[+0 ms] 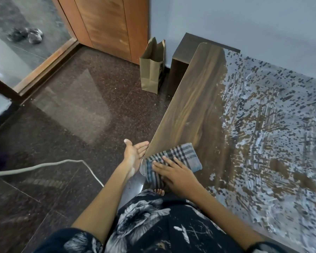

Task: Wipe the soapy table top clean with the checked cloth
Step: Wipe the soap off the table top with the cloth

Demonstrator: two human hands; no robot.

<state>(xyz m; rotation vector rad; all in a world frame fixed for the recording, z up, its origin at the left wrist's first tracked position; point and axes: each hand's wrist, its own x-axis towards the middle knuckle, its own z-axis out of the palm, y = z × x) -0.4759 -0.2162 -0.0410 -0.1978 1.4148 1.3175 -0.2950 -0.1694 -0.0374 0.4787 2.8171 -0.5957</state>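
A person's right hand (173,172) presses flat, fingers straight, on a folded checked cloth (173,158) at the near left edge of a wooden table top (195,99). White soap suds (274,128) cover its right side. The left hand (135,152) is open, palm up, seemingly cupped just below the edge.

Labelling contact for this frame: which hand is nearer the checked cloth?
Right. The right hand presses flat on the checked cloth at the table top corner. The left hand is cupped palm-up just off the table's left edge, beside the cloth, apparently not touching it.
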